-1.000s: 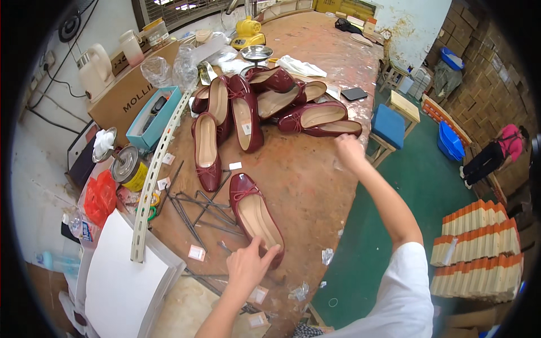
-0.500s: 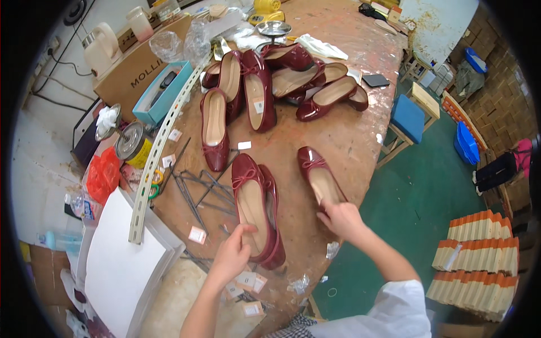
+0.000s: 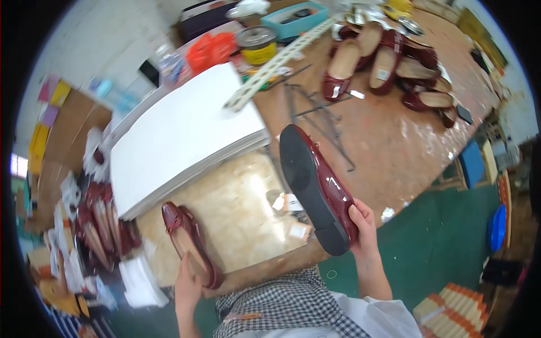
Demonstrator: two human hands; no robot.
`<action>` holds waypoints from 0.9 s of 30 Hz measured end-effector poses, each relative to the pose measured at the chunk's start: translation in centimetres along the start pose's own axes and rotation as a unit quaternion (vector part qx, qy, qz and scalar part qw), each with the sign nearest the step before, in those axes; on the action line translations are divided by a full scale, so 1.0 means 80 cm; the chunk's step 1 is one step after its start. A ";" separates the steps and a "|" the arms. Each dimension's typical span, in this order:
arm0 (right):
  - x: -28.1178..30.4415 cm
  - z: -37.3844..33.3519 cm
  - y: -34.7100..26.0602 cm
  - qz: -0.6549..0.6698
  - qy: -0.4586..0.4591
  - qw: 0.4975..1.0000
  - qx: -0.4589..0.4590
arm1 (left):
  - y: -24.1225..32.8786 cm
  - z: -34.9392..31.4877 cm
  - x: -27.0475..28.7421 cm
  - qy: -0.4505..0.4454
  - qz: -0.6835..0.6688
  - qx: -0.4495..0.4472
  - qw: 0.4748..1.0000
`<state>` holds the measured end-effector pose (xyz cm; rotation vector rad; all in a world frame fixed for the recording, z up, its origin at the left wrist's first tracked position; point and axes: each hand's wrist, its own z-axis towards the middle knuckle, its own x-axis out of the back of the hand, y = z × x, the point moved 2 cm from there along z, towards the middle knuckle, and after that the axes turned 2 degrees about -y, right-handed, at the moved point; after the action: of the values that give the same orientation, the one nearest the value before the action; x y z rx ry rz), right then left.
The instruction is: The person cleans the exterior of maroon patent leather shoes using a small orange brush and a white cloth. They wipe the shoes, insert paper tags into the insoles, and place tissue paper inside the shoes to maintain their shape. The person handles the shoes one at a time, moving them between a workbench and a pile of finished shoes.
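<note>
My left hand (image 3: 189,284) is closed on the heel end of a dark red ballet flat (image 3: 186,239) with a bow, its beige insole facing up. A second red edge shows close beside that shoe, over the cream board (image 3: 236,208) at the table's near edge. My right hand (image 3: 363,228) grips another glossy red ballet flat (image 3: 332,191) by its heel, raised and tipped so the black sole faces left. Several more red flats (image 3: 389,62) lie heaped on the far right of the brown table (image 3: 406,141).
A thick stack of white sheets (image 3: 186,135) lies left of centre, a perforated metal bar (image 3: 282,62) resting across its corner. Thin dark metal rods (image 3: 321,118) and small tags (image 3: 298,231) are on the table. More red shoes (image 3: 101,225) sit at far left; orange-and-cream stacks (image 3: 451,310) stand lower right.
My view has swung left. The left hand has carried its red flats from the table to above the cream board; the right hand has lifted its shoe and turned the sole into view.
</note>
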<state>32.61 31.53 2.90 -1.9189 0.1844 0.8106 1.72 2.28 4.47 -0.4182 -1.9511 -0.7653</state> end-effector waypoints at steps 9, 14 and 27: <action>-0.135 -0.035 0.131 -0.628 -0.198 0.740 0.132 | -0.040 0.039 0.012 0.150 -0.324 -0.007 0.934; -0.155 -0.057 0.187 -0.790 -0.213 0.559 0.135 | -0.107 0.014 0.052 0.186 -0.230 -0.007 0.955; -0.176 -0.042 0.142 -0.702 -0.114 0.681 0.173 | -0.067 0.084 -0.008 0.065 0.068 -0.022 0.995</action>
<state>18.19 20.15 3.90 -1.0371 -1.1132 -0.1024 -5.49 2.77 -0.17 -0.5096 -1.7678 -0.7296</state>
